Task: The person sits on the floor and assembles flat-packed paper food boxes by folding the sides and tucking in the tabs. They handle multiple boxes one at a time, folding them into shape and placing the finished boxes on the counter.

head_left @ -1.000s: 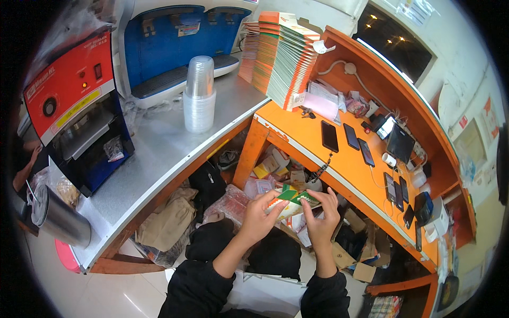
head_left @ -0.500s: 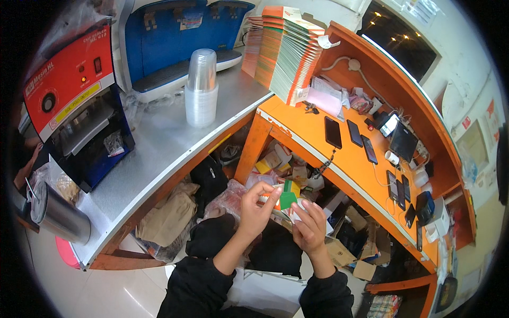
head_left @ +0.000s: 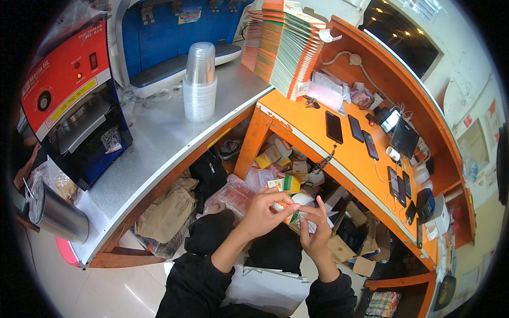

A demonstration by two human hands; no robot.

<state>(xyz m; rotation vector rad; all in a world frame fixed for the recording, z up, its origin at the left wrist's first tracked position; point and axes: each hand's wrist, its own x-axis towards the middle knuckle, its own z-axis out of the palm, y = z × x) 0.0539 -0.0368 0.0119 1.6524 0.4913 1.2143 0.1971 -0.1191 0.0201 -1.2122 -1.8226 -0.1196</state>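
Above my lap, both hands are closed on a small white, orange and green piece of card (head_left: 295, 217), partly hidden by my fingers. My left hand (head_left: 263, 213) pinches its left side between thumb and fingertips. On the other side my right hand (head_left: 315, 227) grips the card with thumb and bent fingers. Across my lap lie flat white cardboard sheets (head_left: 270, 292). A tall stack of flat orange, green and white cartons (head_left: 289, 50) stands at the corner where the two counters meet.
A steel counter (head_left: 159, 138) on the left bears a red cup sealing machine (head_left: 66, 74), stacked plastic cups (head_left: 200, 87) and a steel tumbler (head_left: 59, 214). Several phones (head_left: 334, 127) lie on the orange desk (head_left: 305, 119). Beneath are a yellow-green box (head_left: 291, 184), bags and open cardboard boxes (head_left: 342, 249).
My hands have drawn closer together around the card, my left hand moving right. The card's green part is now mostly covered by fingers. The view has shifted slightly.
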